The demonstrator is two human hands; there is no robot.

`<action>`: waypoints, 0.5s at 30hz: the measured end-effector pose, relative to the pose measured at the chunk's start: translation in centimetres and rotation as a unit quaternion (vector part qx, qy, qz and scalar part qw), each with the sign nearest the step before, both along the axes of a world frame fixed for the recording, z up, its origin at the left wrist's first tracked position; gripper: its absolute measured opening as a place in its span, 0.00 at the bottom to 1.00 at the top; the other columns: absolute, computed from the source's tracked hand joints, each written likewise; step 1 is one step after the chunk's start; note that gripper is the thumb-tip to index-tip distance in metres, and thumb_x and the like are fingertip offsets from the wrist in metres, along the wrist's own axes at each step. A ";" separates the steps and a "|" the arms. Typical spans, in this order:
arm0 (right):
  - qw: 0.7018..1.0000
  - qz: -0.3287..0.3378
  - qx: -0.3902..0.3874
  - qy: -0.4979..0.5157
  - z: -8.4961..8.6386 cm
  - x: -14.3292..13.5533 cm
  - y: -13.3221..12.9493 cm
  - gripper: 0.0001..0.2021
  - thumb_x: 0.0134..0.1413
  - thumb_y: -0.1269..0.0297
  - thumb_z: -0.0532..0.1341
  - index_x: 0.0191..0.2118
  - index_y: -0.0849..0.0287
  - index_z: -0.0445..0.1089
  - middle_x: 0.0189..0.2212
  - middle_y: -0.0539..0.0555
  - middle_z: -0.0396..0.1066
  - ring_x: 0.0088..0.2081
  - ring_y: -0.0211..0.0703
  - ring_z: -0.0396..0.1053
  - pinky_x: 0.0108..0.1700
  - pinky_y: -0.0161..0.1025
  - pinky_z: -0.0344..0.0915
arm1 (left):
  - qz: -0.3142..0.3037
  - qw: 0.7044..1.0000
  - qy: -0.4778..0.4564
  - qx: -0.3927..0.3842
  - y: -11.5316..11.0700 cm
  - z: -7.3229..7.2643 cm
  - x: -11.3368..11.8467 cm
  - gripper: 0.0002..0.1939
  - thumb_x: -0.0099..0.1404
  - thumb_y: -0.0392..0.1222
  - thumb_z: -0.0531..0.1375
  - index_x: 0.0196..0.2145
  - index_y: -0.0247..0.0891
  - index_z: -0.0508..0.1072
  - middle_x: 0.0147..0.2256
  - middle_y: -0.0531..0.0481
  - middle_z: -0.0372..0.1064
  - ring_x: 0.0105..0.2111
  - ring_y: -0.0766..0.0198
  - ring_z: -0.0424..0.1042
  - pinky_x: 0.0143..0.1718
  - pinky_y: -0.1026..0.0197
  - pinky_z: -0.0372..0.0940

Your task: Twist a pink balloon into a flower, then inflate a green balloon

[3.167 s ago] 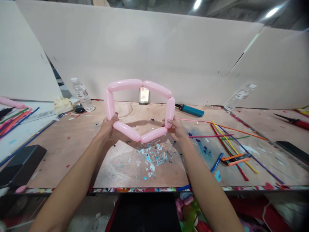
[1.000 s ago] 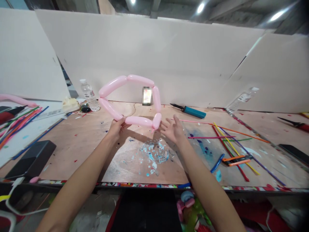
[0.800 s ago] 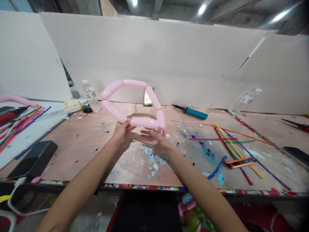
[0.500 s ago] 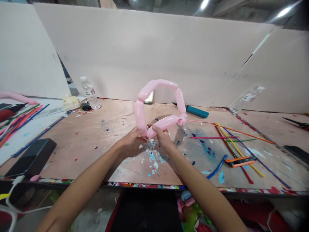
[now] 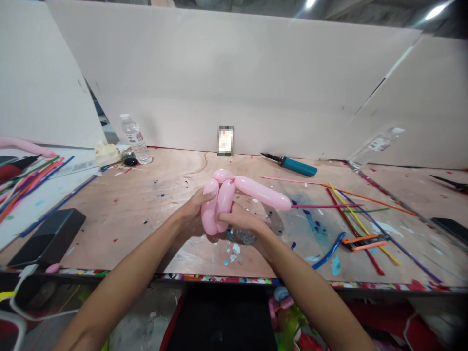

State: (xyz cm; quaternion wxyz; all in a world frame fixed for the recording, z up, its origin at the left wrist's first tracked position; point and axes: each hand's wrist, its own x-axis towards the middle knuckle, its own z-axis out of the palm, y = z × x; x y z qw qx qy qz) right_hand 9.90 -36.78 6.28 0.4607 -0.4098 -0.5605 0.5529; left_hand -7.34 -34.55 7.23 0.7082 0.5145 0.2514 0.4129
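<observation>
A pink twisted balloon (image 5: 224,202) is held above the middle of the table, its segments folded together in a bundle. One long segment sticks out to the right, its end near a thin dark pink balloon (image 5: 329,206). My left hand (image 5: 193,204) grips the bundle from the left, thumb on the upper part. On the right side of the bundle my right hand (image 5: 239,217) is closed, its thumb across the front; its other fingers are partly hidden behind the balloon.
A teal pump (image 5: 299,166) lies at the back. Several thin balloons and an orange-black cutter (image 5: 365,242) lie right. A bottle (image 5: 137,141) stands back left, near a black box (image 5: 49,239). A blurred upright card (image 5: 225,140) leans against the white panel (image 5: 219,63).
The open pink ring has been folded down into a compact bundle, with one segment now pointing right. Both hands stay on it; the right hand has shifted slightly left and down.
</observation>
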 end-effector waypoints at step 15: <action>0.964 0.265 0.028 0.010 2.8 2.1 0.4 0.24 0.47 0.48 0.66 0.47 0.57 0.70 0.45 0.56 0.72 0.48 0.47 0.69 0.51 0.46 0.67 | -0.046 0.993 0.030 0.108 -0.7 2.5 -1.9 0.26 0.49 0.41 0.69 0.46 0.35 0.71 0.40 0.45 0.71 0.40 0.58 0.70 0.44 0.56 0.66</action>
